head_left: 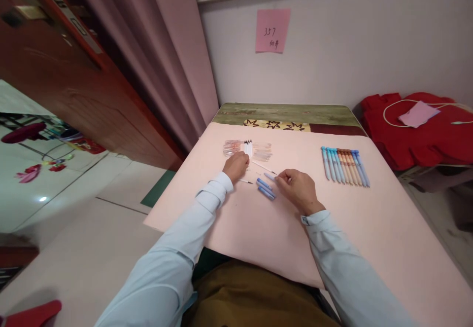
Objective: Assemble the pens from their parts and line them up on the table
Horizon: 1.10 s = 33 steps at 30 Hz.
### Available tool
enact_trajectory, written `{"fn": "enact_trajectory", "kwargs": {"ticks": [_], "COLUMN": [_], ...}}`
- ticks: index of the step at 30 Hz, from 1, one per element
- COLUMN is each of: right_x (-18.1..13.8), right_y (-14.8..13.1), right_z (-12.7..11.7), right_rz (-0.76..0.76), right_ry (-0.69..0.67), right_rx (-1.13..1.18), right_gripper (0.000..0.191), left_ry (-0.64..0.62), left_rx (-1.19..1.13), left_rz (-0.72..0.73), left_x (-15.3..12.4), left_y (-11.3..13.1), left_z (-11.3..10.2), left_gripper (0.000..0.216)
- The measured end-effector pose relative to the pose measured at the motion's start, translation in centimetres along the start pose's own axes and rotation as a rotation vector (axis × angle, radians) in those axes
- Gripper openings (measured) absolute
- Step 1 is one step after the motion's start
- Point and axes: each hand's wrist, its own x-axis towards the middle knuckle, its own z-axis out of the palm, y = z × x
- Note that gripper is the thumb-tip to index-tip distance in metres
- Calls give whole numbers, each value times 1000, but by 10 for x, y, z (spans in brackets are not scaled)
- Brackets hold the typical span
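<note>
My left hand (236, 166) is closed at the near end of a bundle of white pen refills (248, 148) with dark tips. What its fingers pinch, if anything, is hidden. My right hand (298, 189) pinches the right end of a light blue pen barrel (270, 176), which points left. Just below that barrel lie several blue pen parts (265, 189). Two loose refills rest apart from the bundle: one refill (264, 168) between my hands, another refill (246, 181) below my left hand. Clear plastic pieces flank the bundle, a reddish group (232, 147) left and a paler group (262, 151) right.
A row of assembled pens (345, 167) in blue and brown lies right on the pale-covered table (373, 228). Beyond the table's right edge, red cloth (395, 125) carries a cable and a pink paper. A wooden door (92, 80) and curtain (158, 36) stand left; the wall is behind.
</note>
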Motion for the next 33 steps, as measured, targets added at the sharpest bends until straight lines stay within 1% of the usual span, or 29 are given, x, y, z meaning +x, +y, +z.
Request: {"fn": "enact_trajectory", "kwargs": {"ticks": [2, 3, 4, 5, 6, 7, 8, 9, 11, 14, 18, 20, 21, 22, 23, 25, 26, 28, 30, 31, 33], "right_x": [0, 0, 0, -1, -1, -2, -3, -5, -8, -12, -12, -12, -11, -11, -11, -10, -10, -9, -8, -7, -5], "right_y": [0, -1, -2, -3, -5, -7, -10, -13, -16, -16, -10, -9, -9, -10, -11, -14, -15, -18, -18, -17, -14], "right_z": [-1, -1, -1, -1, -1, -1, 0, 1, 4, 11, 20, 19, 18, 16, 13, 9, 7, 4, 4, 4, 5], "right_rz": [7, 16, 26, 36, 43, 46, 44, 39, 37, 49, 63, 65, 61, 55, 49, 54, 65, 99, 133, 148, 170], "right_ry": [61, 85, 92, 78, 45, -3, -56, -106, -172, -209, -282, -307, -299, -278, -249, -182, -150, -73, 17, 60, 129], "right_rx": [126, 222, 335, 457, 577, 686, 776, 846, 934, 1006, 1092, 1119, 1120, 1111, 1096, 1059, 1041, 1009, 981, 970, 953], "right_gripper": [22, 23, 24, 26, 29, 32, 35, 36, 35, 32, 29, 26, 25, 24, 24, 26, 27, 28, 28, 28, 26], "left_ry": [88, 179, 263, 305, 288, 225, 168, 132, 148, 190, 199, 161, 154, 164, 201, 368, 437, 517, 522, 510, 462], "left_rx": [-59, -159, -322, -533, -776, -1013, -1213, -1365, -1532, -1610, -1621, -1558, -1489, -1393, -1270, -971, -831, -626, -538, -505, -441], "left_rz": [-20, -57, -97, -145, -200, -258, -322, -382, -461, -499, -527, -520, -505, -482, -456, -418, -423, -491, -519, -501, -396], "left_x": [-9, -16, -25, -35, -45, -55, -64, -71, -80, -83, -84, -85, -86, -87, -89, -96, -101, -112, -120, -123, -125], "left_y": [13, 23, 34, 47, 60, 73, 84, 94, 106, 113, 114, 109, 104, 96, 85, 58, 44, 19, 5, 3, 10], "left_z": [-6, -8, -8, -5, -1, 5, 12, 19, 30, 37, 36, 33, 30, 26, 20, 6, -1, -11, -13, -11, -3], "left_gripper": [12, 11, 8, 6, 7, 12, 19, 25, 32, 34, 33, 33, 32, 30, 27, 16, 12, 9, 10, 9, 7]}}
